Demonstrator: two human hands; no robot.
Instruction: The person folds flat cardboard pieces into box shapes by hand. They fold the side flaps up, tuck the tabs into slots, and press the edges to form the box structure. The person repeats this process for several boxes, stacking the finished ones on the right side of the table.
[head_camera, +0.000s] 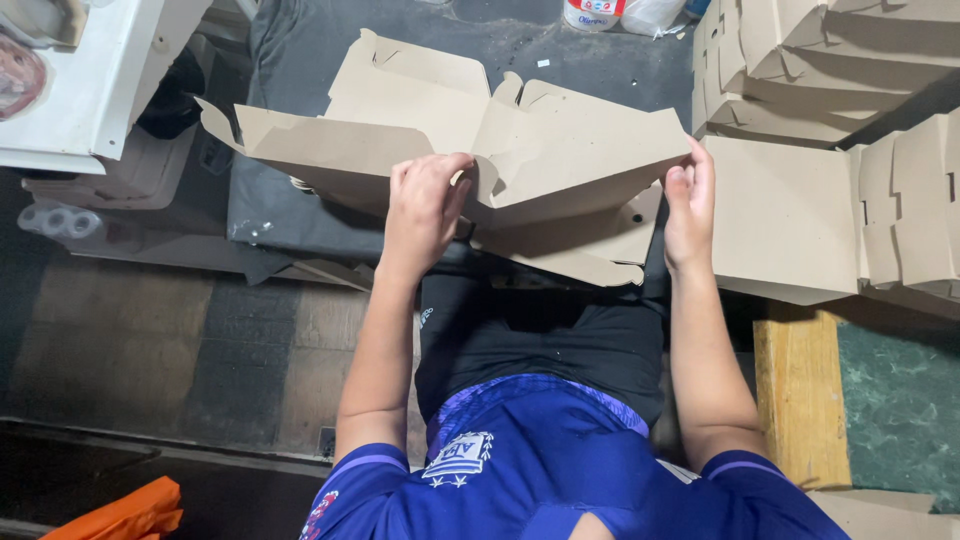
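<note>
Holding a flat, die-cut brown cardboard box blank (520, 150) over the lap, both hands grip its near edge. The left hand (425, 205) has its fingers curled together over the fold near the blank's middle. The right hand (690, 200) pinches the right edge, fingers closed on the board. Far right, stacks of folded brown cardboard boxes (800, 70) rest beside the blank. A yellow wooden plank (800, 400) lies near right. An orange cloth (125, 512) sits at near left.
</note>
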